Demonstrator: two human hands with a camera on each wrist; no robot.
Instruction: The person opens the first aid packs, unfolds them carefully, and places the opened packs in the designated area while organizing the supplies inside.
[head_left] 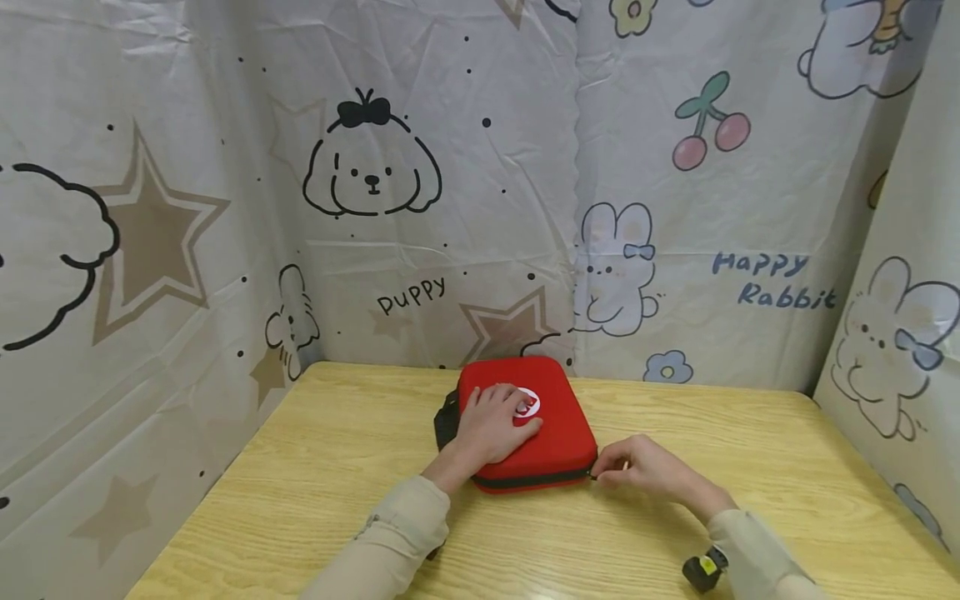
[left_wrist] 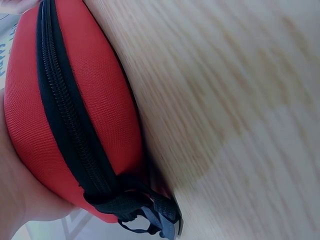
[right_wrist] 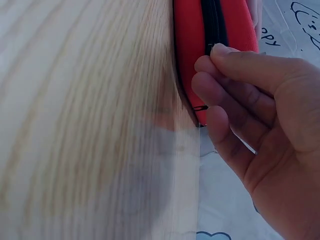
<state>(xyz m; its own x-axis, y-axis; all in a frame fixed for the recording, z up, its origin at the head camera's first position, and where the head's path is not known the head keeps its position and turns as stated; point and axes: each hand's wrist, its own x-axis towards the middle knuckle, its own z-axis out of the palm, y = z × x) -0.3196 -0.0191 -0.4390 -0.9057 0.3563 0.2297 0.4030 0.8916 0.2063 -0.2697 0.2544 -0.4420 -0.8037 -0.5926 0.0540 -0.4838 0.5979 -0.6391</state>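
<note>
A red zippered case (head_left: 558, 429) with a white round emblem on its lid lies on the wooden table. My left hand (head_left: 495, 425) rests on the lid with its fingers spread, partly covering the emblem. At the case's near right corner, my right hand (head_left: 641, 468) pinches the zipper pull between thumb and forefinger. A black zipper (left_wrist: 70, 115) runs along the side, its teeth closed in the left wrist view. In the right wrist view the zipper (right_wrist: 214, 22) meets the fingertips, which hide most of the pull.
A black strap (head_left: 446, 419) hangs at the case's left side. The case sits toward the back of the table (head_left: 360, 433), close to a printed curtain (head_left: 420, 242) with cartoon figures. A small black camera (head_left: 703, 571) is on the right wrist.
</note>
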